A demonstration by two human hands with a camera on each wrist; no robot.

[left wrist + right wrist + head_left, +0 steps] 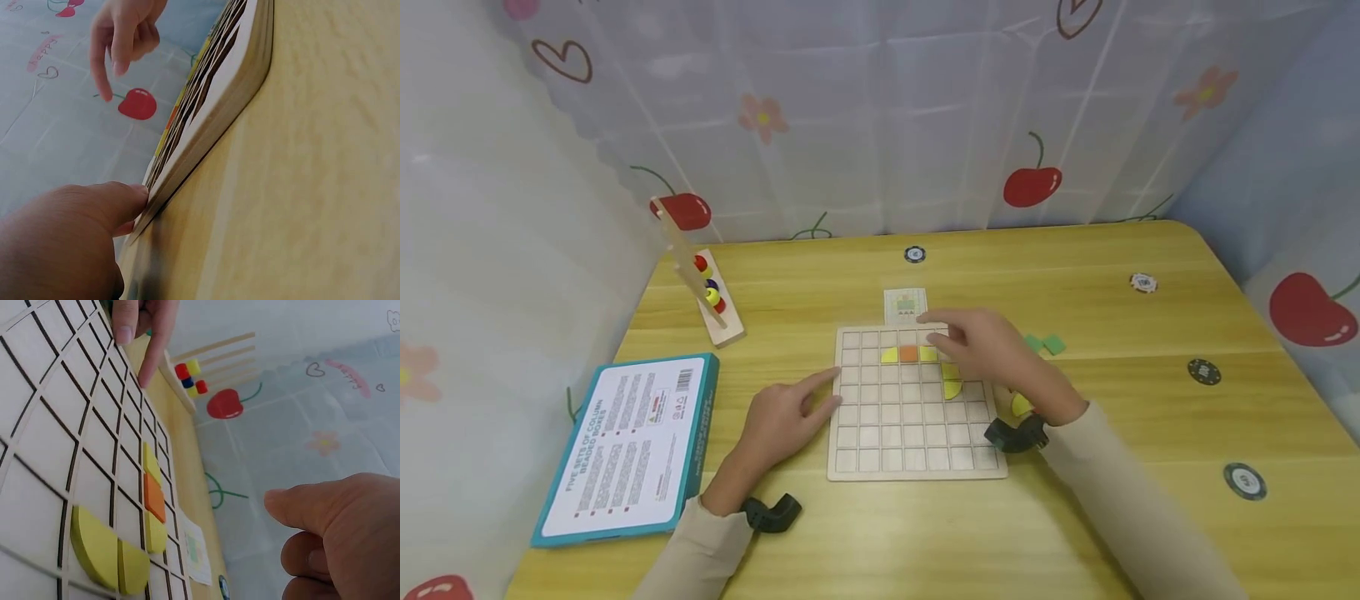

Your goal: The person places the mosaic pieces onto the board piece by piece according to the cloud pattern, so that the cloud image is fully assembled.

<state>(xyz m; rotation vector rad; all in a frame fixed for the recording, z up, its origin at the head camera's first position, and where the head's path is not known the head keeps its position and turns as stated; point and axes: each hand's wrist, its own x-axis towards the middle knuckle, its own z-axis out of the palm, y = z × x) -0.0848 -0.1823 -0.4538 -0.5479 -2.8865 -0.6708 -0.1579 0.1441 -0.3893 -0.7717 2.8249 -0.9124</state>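
Observation:
A pale wooden grid board lies in the middle of the table. An orange square sits in its second row between two yellow pieces, and more yellow pieces lie lower right, partly under my right hand. My left hand rests on the table with straight fingers touching the board's left edge. My right hand hovers over the board's upper right, fingers loose, holding nothing visible. In the right wrist view the orange square and yellow pieces show on the grid.
A small pattern card lies just beyond the board. Two green pieces and a yellow piece lie to its right. A bead rack and a blue box are at the left. Poker chips are scattered at the right.

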